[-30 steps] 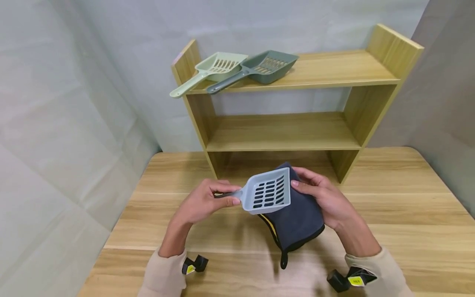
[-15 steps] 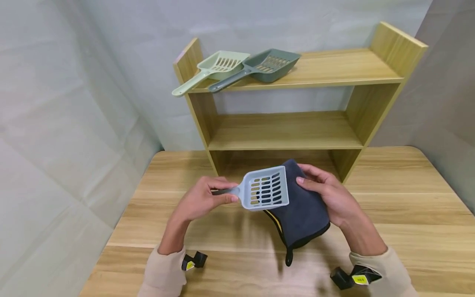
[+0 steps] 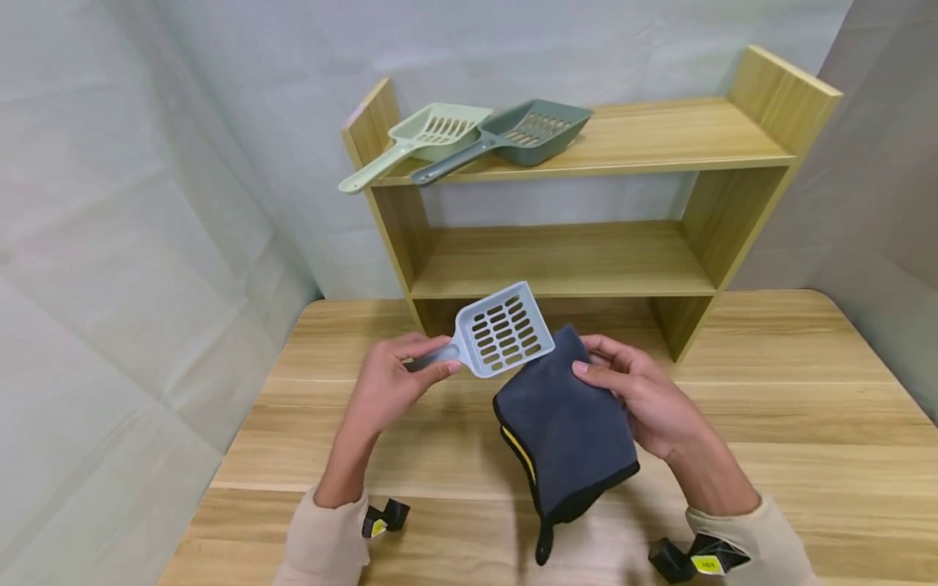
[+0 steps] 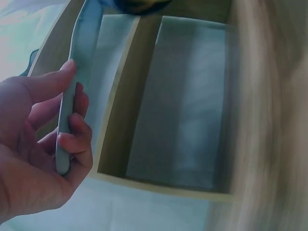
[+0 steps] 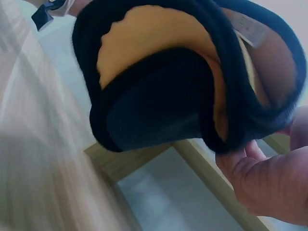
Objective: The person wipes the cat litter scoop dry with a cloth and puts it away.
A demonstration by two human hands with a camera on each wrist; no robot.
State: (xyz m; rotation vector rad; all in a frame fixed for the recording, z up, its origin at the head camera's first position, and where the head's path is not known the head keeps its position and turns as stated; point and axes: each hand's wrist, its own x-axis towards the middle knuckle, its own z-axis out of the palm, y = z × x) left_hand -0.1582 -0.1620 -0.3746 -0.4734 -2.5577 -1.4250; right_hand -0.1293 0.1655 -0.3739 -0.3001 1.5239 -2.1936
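Note:
My left hand (image 3: 392,374) grips a light blue-grey slotted litter scoop (image 3: 506,330) by its handle, the fingers curled round it in the left wrist view. The scoop's slotted pan is tilted up and faces me, above the table. Between thumb and fingers, my right hand (image 3: 641,399) holds a folded dark grey cloth (image 3: 575,431) with black edging and a hanging loop. A yellow inner side (image 5: 154,38) of the cloth shows in the right wrist view. The scoop's lower right corner overlaps the cloth's top edge in the head view.
A wooden shelf unit (image 3: 564,281) stands at the back of the wooden table (image 3: 791,415). On its top board lie a pale green scoop (image 3: 436,130) and a dark green scoop (image 3: 531,134), handles jutting past the front edge. Pale cloth walls (image 3: 146,244) surround the table.
The scoop has turned, its pan swinging up and left off most of the cloth. The cloth, still in my right hand, has shifted slightly left and down.

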